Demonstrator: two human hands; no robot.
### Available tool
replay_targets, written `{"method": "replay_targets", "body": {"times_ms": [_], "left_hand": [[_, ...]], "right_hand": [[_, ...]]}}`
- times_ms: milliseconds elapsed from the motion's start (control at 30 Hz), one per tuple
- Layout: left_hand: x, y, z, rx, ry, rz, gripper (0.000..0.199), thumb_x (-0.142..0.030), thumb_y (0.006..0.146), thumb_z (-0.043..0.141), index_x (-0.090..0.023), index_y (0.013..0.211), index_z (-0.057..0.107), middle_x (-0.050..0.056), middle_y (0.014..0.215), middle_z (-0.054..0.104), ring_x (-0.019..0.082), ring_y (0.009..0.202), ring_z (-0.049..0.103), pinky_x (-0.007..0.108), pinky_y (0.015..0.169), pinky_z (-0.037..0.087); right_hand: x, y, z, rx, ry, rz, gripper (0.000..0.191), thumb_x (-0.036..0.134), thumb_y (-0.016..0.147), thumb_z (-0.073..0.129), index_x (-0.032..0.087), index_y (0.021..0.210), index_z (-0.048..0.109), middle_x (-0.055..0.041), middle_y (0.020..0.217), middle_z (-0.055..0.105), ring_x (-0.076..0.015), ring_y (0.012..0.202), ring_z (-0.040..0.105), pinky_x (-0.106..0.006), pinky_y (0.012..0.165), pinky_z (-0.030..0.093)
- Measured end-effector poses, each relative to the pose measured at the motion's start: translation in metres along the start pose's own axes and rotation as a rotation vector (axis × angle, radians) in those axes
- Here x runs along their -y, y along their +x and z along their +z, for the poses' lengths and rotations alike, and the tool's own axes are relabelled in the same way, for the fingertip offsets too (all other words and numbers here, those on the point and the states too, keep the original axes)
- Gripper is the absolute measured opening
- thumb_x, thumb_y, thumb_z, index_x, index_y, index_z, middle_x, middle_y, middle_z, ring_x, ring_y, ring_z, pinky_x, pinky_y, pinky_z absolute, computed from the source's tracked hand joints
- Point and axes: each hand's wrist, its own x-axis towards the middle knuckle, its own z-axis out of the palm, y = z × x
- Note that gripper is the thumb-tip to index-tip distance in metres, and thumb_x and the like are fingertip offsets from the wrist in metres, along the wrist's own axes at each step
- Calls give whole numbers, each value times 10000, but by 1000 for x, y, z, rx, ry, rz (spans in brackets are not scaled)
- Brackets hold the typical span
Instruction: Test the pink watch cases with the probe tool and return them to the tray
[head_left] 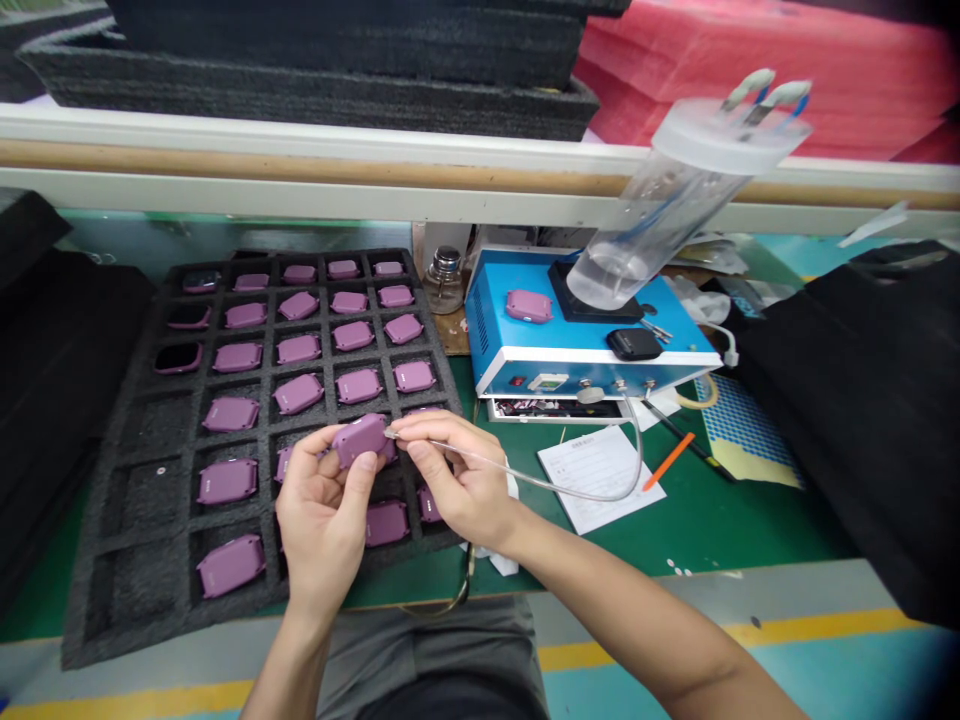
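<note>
Pinching the clear slender tube (562, 490), your right hand (465, 478) faces, lower centre, the purple rounded casing (361, 437) gripped by your left hand (322, 505).

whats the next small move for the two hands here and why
Probably steady the purple case in the left hand and ease the clear tube's tip gently onto its edge: the right hand pinches the tube near that tip, which sits right by that edge.

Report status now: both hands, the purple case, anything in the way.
Left hand holding purple case. Right hand pinching clear tube near its tip, at the case's edge. Foam tray below; nothing visibly blocking.
</note>
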Motion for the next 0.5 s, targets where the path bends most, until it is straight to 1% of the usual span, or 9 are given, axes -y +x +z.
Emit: {"method": "replay_targets", "body": {"times_ms": [133,333,500], "left_hand": [[-1,-1,0,-1,6,-4,332,-295,893,807,-189,1152,630,90,1133,790,213,1081,774,282,886,657],[-4,-1,1,2,26,-15,342,-328,894,797,-181,1145,616,89,1098,795,198,956,791,325,896,661],[-3,-1,1,7,26,-18,346,-330,893,798,-186,1151,616,89,1103,794,198,971,790,316,894,661]], "right_hand": [[-1,-2,0,1,-6,-5,165,178,998,613,247,1048,754,-61,1034,820,-187,1020,775,-361,925,649],[-2,-3,0,15,-2,18,158,206,1008,606,250,1053,751,-69,1059,816,-192,1024,775,-368,901,669],[-3,-4,0,12,7,15,162,191,1002,613,251,1055,753,-64,1060,814,-192,1023,774,-364,902,666]]}}
